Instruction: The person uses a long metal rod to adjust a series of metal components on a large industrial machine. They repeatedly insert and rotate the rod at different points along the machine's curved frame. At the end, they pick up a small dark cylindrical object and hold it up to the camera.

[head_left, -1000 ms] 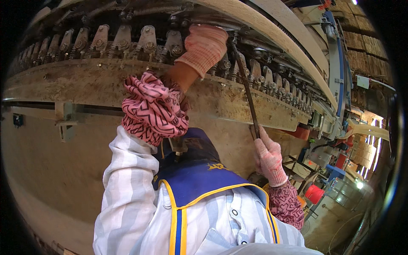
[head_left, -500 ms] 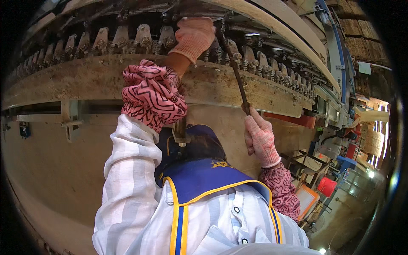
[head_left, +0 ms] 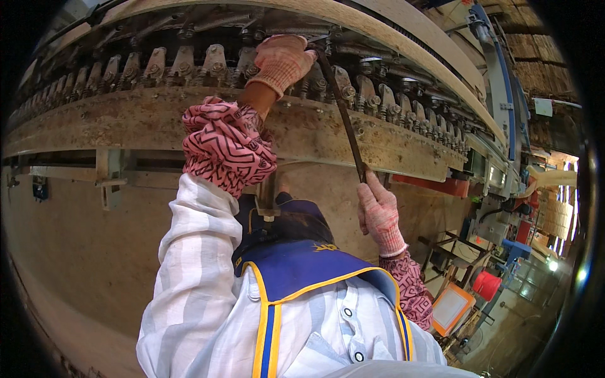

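My right hand (head_left: pixel 380 213), in a pale pink-stained knit glove, closes round the lower end of a long dark metal bar (head_left: pixel 342 110). The bar slants up and leftward into a row of machine parts. At its upper end is my left hand (head_left: pixel 280 63), gloved alike, with fingers curled over the mechanism. Its fingertips come against or very near the bar's top; what they grip is hidden. Around that hand stand metal brackets (head_left: pixel 215 62) with bolts and coil springs, and a long horizontal spring (head_left: pixel 296 31) lies just beyond.
A long, stained metal beam (head_left: pixel 145 116) runs across in front of me below the brackets. Pale rails (head_left: pixel 403 38) arch over the far side. At right are a blue upright post (head_left: pixel 502 82), a red container (head_left: pixel 486 286) and an orange-framed panel (head_left: pixel 454 309).
The bar's upper end has shifted left and toward me. My left hand has moved slightly left and nearer, and my right hand slightly lower, still holding the bar.
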`<control>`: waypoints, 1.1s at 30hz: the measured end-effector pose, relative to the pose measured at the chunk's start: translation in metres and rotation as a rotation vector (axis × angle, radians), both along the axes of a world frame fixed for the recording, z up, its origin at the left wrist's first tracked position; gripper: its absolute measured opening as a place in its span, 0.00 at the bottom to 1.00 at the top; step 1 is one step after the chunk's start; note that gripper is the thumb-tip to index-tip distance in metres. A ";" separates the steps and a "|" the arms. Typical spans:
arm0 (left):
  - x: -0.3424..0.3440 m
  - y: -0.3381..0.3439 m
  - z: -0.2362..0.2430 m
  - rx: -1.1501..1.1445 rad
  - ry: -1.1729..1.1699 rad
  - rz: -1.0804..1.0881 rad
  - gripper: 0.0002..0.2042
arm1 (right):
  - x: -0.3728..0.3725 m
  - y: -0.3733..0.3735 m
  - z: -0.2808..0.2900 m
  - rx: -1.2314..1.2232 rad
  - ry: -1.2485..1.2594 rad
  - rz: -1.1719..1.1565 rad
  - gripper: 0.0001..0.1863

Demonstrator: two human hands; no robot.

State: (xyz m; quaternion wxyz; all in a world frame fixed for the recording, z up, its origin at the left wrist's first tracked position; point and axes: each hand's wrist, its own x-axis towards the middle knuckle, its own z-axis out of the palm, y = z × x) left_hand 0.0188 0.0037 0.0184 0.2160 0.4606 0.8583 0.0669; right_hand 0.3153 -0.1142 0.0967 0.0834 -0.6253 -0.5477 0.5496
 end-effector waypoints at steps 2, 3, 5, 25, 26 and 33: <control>-0.003 0.000 -0.006 0.043 -0.004 -0.002 0.27 | -0.001 -0.001 0.000 -0.001 -0.002 0.010 0.29; -0.006 -0.002 -0.011 0.102 -0.003 -0.023 0.27 | -0.002 -0.001 0.001 0.000 -0.004 0.013 0.29; -0.008 0.000 -0.020 0.143 0.006 -0.043 0.27 | -0.002 -0.001 0.000 0.002 -0.003 0.016 0.28; -0.004 0.002 -0.021 0.169 0.083 -0.012 0.22 | -0.011 -0.011 -0.003 0.057 -0.064 -0.036 0.27; -0.003 0.001 -0.019 0.157 0.100 -0.043 0.22 | -0.012 -0.011 -0.001 0.059 -0.055 -0.042 0.27; -0.007 0.015 -0.043 0.130 0.116 -0.070 0.21 | -0.015 -0.008 0.013 0.039 -0.101 -0.030 0.27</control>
